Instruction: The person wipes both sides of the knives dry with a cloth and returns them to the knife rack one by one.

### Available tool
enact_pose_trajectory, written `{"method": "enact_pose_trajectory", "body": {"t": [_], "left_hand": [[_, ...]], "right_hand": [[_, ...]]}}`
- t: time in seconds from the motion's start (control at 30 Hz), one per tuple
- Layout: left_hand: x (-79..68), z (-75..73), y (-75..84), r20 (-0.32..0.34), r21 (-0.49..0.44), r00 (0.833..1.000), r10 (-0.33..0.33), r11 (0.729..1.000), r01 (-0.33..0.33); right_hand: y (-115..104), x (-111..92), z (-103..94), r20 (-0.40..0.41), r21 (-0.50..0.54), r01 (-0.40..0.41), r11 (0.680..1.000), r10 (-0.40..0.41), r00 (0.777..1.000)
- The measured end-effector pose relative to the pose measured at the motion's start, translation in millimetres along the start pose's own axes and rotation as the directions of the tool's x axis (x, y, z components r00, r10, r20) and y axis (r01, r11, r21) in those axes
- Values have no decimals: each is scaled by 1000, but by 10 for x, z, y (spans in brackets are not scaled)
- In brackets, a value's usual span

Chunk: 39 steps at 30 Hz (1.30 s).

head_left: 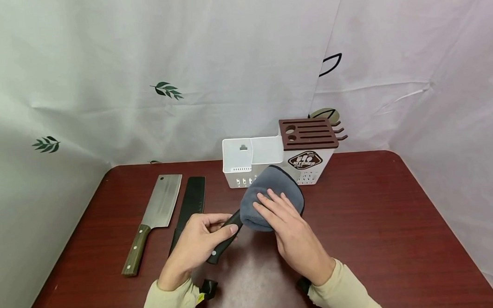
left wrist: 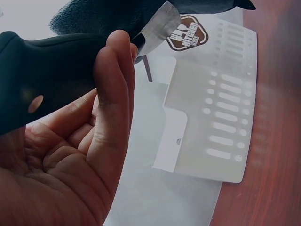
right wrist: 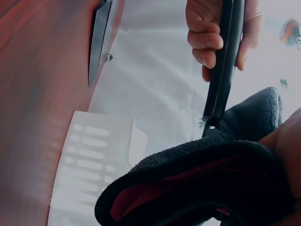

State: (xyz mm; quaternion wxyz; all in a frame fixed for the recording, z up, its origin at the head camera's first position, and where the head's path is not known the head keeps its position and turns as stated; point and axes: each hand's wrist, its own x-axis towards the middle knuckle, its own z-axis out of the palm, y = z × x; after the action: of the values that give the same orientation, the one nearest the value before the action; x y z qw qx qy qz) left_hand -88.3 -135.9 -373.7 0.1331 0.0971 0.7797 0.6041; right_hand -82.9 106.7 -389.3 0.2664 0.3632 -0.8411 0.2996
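My left hand grips the black riveted handle of a knife, thumb on top. A short piece of its metal blade shows in the left wrist view; the rest is hidden under a grey cloth folded over it. My right hand holds the cloth around the blade, its fingers spread across the upper face and its thumb out of sight. The cloth's dark edging and reddish inside show in the right wrist view. Both hands are above the table, in front of a white rack.
A cleaver with a wooden handle lies at the left of the red-brown table. Beside it lies a black-bladed knife, partly behind my left hand. The white rack with a brown slotted top stands at the back, near white curtains.
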Motion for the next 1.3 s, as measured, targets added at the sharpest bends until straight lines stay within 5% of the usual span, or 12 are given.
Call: {"method": "enact_pose_trajectory", "body": {"t": [0.83, 1.3], "left_hand": [[-39, -27, 30, 25, 23, 1000, 18, 1000, -19], [-49, -60, 20, 34, 13, 999, 23, 1000, -24]], "right_hand": [[83, -13, -8, -155, -109, -142, 984, 124, 980], [102, -34, -16, -219, -156, -265, 952, 228, 949]]}}
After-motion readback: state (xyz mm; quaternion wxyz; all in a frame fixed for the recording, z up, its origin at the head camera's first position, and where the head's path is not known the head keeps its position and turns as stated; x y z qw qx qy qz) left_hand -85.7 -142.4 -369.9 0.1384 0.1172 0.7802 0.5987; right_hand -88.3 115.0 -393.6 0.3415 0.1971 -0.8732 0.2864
